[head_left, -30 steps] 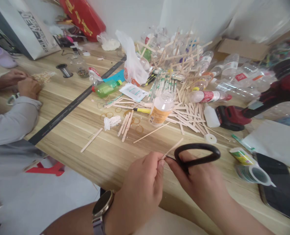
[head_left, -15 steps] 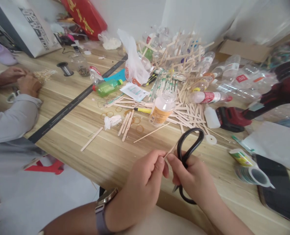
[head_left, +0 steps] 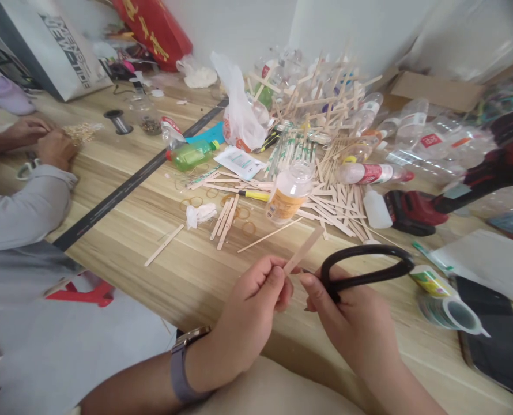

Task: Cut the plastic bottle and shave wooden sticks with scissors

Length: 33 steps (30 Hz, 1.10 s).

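Note:
Between the thumb and fingers of my left hand (head_left: 256,308) is a flat wooden craft stick (head_left: 303,252), its free end pointing up and right. My right hand (head_left: 354,323) is closed round a pair of scissors (head_left: 369,251) with black loop handles. The dark blade tips show by my right thumb, close to the stick; whether they touch it I cannot tell. On the table ahead lie several loose craft sticks (head_left: 226,222), a thin wooden skewer (head_left: 269,235) and a single stick (head_left: 163,245) to the left.
A clear jar with an orange label (head_left: 282,202) stands before a heap of sticks and plastic bottles (head_left: 375,173). A red and black power tool (head_left: 416,210), a tape roll (head_left: 455,314) and a phone (head_left: 498,340) lie right. A co-worker's hands (head_left: 55,144) are at far left.
The craft stick has turned from edge-on to showing its flat face. My right hand has swung the scissors, so the handle loops now point right, and has moved slightly away from my left.

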{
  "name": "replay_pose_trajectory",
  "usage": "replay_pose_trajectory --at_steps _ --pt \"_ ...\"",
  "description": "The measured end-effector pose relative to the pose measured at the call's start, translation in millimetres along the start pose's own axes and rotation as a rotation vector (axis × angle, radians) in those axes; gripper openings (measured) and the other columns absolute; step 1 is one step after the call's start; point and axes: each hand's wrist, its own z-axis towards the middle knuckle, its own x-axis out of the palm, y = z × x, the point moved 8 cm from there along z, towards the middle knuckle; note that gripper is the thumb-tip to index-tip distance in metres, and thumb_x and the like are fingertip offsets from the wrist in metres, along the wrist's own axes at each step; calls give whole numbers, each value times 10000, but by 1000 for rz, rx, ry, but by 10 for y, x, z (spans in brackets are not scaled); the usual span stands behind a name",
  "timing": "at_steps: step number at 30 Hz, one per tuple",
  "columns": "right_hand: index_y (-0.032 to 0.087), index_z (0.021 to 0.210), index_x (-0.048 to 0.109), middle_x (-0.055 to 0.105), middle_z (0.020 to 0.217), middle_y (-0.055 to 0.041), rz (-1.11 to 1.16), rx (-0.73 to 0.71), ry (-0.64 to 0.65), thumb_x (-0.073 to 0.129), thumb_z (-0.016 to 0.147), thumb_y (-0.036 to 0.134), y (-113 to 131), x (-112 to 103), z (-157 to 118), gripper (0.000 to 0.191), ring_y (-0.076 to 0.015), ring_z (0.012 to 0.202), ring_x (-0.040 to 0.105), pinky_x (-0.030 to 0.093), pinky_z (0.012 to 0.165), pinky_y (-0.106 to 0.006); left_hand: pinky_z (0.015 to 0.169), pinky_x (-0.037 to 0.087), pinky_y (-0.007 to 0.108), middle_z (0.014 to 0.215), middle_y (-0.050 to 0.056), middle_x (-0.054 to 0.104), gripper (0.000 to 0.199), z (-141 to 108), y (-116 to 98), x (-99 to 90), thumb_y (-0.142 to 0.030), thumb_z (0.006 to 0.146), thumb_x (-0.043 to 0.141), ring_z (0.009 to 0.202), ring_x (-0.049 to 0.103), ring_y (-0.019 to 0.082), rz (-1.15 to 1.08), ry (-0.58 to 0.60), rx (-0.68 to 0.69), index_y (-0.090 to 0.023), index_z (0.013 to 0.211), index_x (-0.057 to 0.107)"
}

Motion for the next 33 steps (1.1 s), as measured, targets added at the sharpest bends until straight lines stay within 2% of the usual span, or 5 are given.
replay_pose_trajectory --at_steps 5,19,28,31,33 --pt "215 644 477 576 487 8 -231 -176 -73 416 978 495 141 -11 7 439 -118 366 513 317 346 -212 587 293 265 649 -36 433 313 -17 12 -6 -444 965 398 606 365 115 12 -3 15 -185 837 520" --pt "209 618 495 486 427 7 -369 -270 -185 371 995 500 257 -4 -25 492 -124 343 475 259 338 -233 646 313 273 656 -42 381 352 18 50 0 -487 950 447 645 350 123 -95 -23 37 -201 744 433" --pt "221 558 476 522 383 7 236 255 143 476 881 624 -105 235 -103 517 -133 317 496 354 333 -226 665 379 262 721 -33 431 350 -38 93 86 -541 922 507 674 409 114 -172 79 91 -193 881 504" --pt "225 524 413 474 364 19 458 464 153 513 824 696 -153 283 -210 568 -117 326 465 348 358 -220 638 411 265 716 -36 457 334 -55 1 184 -537 924 502 617 441 105 -229 171 121 -204 896 484" --pt "227 517 383 441 357 28 538 504 150 516 806 720 -144 300 -248 588 -109 334 446 344 374 -220 625 406 255 699 -42 455 318 -54 -52 140 -514 933 497 600 439 99 -136 100 149 -204 866 472"
